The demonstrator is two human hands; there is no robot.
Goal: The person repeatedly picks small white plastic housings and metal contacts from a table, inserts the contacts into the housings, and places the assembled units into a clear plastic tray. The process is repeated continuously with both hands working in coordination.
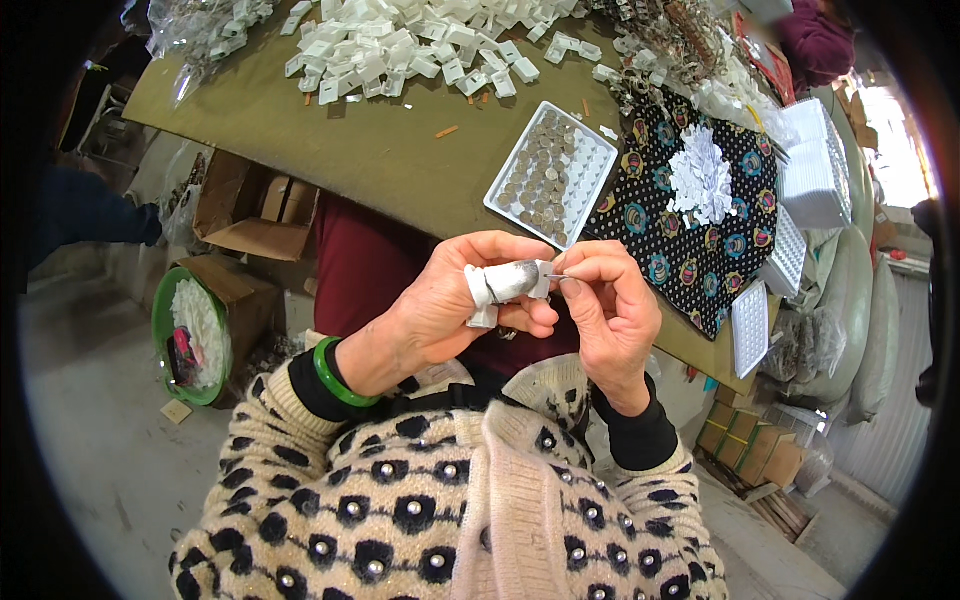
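In front of my body, just off the table edge, my left hand (pixel 435 300) grips a small white plastic piece (pixel 541 279) at its fingertips. White wrapping (pixel 482 287) goes around a digit of that hand, and its tip is smudged dark. My right hand (pixel 612 310) pinches a thin metal piece (pixel 558 277) between thumb and forefinger, its end touching the white plastic piece. Right behind both hands, a white tray (pixel 493 196) lies on the table, partly filled with round silvery discs (pixel 540 165).
White plastic pieces (pixel 400 50) are heaped on the greenish table (pixel 400 160). White flat bits (pixel 702 175) lie on a patterned black cloth (pixel 650 190); stacked white trays (pixel 815 165) stand beyond. A green basin (pixel 160 320) and cardboard box (pixel 262 238) are left; a person's sleeve (pixel 95 215) shows there.
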